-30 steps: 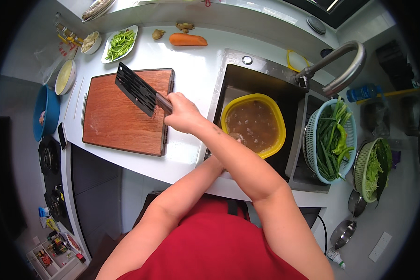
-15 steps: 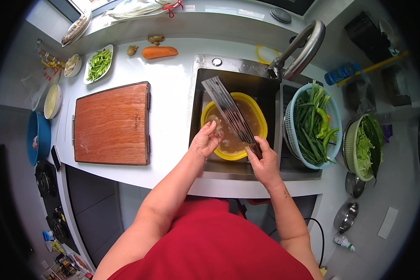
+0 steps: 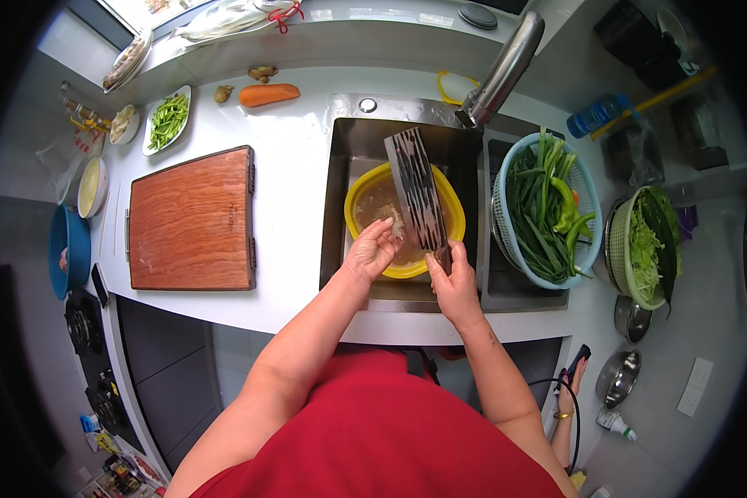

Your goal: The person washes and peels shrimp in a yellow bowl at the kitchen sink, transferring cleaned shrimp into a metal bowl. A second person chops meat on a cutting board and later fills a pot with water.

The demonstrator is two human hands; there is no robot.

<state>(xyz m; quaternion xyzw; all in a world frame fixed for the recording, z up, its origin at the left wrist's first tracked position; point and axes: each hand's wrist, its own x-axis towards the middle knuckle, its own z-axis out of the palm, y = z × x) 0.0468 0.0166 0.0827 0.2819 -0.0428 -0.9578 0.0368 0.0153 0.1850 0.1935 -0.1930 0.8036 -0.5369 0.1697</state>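
Red garment: a red top [image 3: 365,440] fills the near edge, both forearms reaching out from it over the sink.
Right hand: the right hand [image 3: 455,286] is closed around the handle of a broad dark steel cleaver [image 3: 417,192], blade flat and pointing away over the basin, apparently so that whatever drips falls there and not on the counter.
Left hand: the left hand [image 3: 372,249] is loosely cupped, fingers bent at the blade's near left edge; it touches the blade but grips nothing.
Yellow bowl: a round yellow plastic bowl [image 3: 357,199] of cloudy brownish liquid sits in the steel sink [image 3: 349,141], directly under the blade.
Left of sink: a reddish wooden cutting board [image 3: 192,219] lies bare on the white counter [image 3: 295,178].
Right of sink: a pale blue basket [image 3: 585,195] of long green vegetables crowds the second basin.
Far edge: the steel tap [image 3: 506,66] angles over the sink beyond the blade tip; an orange carrot [image 3: 269,95] and a plate of cut green beans [image 3: 168,120] lie behind.
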